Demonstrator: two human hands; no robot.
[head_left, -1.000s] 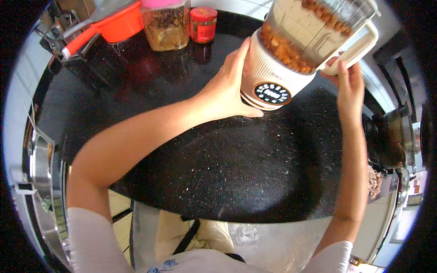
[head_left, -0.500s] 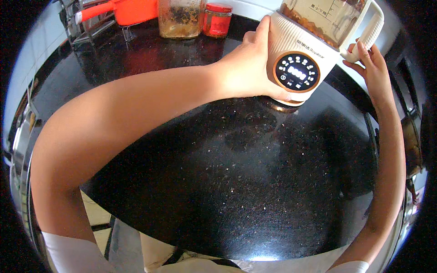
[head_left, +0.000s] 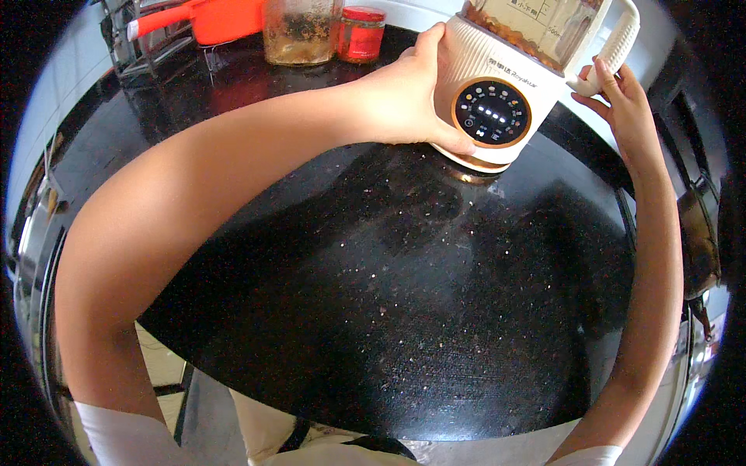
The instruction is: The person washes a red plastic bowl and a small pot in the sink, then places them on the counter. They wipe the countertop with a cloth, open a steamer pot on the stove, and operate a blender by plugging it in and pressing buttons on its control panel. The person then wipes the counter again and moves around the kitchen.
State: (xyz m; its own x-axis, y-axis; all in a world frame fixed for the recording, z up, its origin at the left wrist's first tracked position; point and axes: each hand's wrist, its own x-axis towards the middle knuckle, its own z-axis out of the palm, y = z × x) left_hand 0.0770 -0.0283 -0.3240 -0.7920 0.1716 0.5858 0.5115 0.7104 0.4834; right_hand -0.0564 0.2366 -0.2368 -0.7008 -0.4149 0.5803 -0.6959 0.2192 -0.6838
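A cream blender with a ribbed base (head_left: 497, 105) is at the far side of the black counter, leaning in the picture. Its round dark control panel (head_left: 491, 113) is lit and has a copper-coloured rim. Above sits the clear jug (head_left: 528, 27), with brownish pieces and some liquid inside; its top is cut off by the picture's edge. My left hand (head_left: 404, 97) clasps the left side of the base, thumb across the lower front. Fingers of my right hand (head_left: 625, 109) are closed round the lower end of the jug's white handle (head_left: 622, 46).
Back left, a red pan (head_left: 225, 22) rests by a metal rack (head_left: 144, 58). Beside it stand a clear container (head_left: 299, 39) with brown contents and a red-lidded jar (head_left: 361, 35). A dark pan (head_left: 698, 241) is at the far right. The black countertop (head_left: 404, 311) curves toward me.
The blender and both hands sit slightly farther left and higher in the picture; background items have shifted left too. The bright digits on the panel now look like a row of dashes.
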